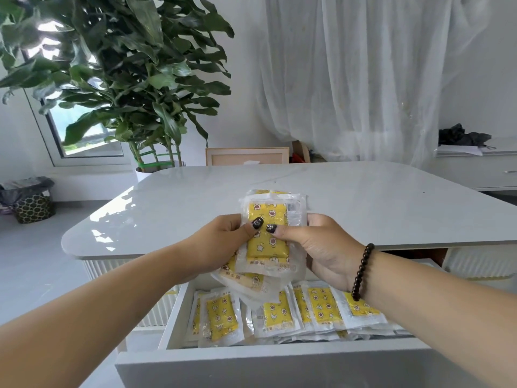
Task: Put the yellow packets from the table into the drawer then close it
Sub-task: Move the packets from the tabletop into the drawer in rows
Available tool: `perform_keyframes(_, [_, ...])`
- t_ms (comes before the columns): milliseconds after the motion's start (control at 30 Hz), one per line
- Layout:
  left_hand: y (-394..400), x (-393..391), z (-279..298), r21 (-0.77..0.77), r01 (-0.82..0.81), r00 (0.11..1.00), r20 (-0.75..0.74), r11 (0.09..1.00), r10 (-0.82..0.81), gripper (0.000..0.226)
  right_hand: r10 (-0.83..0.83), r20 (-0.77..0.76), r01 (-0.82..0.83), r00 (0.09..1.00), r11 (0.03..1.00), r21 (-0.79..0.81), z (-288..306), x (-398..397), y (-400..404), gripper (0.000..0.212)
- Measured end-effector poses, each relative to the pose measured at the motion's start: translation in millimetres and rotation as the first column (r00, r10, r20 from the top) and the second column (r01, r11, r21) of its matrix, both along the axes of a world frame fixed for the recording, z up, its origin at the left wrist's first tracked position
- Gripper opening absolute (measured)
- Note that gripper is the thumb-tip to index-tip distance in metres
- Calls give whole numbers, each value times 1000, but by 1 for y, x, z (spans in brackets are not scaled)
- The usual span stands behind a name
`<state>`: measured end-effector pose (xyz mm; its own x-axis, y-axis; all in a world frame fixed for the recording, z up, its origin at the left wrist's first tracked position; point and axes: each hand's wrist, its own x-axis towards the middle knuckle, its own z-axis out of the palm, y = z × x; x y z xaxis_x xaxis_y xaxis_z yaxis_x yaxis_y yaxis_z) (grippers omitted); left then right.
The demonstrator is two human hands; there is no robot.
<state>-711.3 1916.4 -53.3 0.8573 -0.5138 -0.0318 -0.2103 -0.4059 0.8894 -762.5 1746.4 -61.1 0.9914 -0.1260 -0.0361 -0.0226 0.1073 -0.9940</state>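
Both the left hand [223, 245] and the right hand [316, 247] are clamped on a stack of yellow packets [268, 236], its long axis pointing away, directly above the open drawer [251, 357] below the desk [363, 197].

Both forearms are reaching forward from the lower corners, bare, converging toward centre frame. Left hand [221, 242] is curling inward, palm turned right, thumb pressing forward on top with its dark-painted nail showing. Right hand [321, 247] is mirroring it, palm turned left, thumb lying across toward the left thumb, nails almost touching. Fingers of both hands are wrapping under and behind, mostly hidden. Both hands are gripping the same bundle between them. Right wrist is wearing a dark beaded bracelet [362, 271].
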Motion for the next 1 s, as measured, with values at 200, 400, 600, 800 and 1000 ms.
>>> perform_keyframes(200, [4,11,-6,27,-40,999,-27,999,41,26,-102,-11,98,995,979,-179,-10,13,-10,45])
perform_keyframes(400, [22,18,-2,-125,-123,992,-38,984,120,73,-388,-25,351,921,859,-373,-19,15,-30,44])
perform_keyframes(600, [15,15,-11,99,-107,991,-69,989,114,110,-259,-55,181,964,794,-580,-34,18,-5,23])
perform_keyframes(800, [15,18,-21,273,69,997,-47,960,-58,47,-208,21,170,978,731,-661,-39,30,12,16])
perform_keyframes(1000, [32,31,-17,122,-53,997,-52,991,59,51,-197,32,164,980,707,-688,-32,41,12,23])
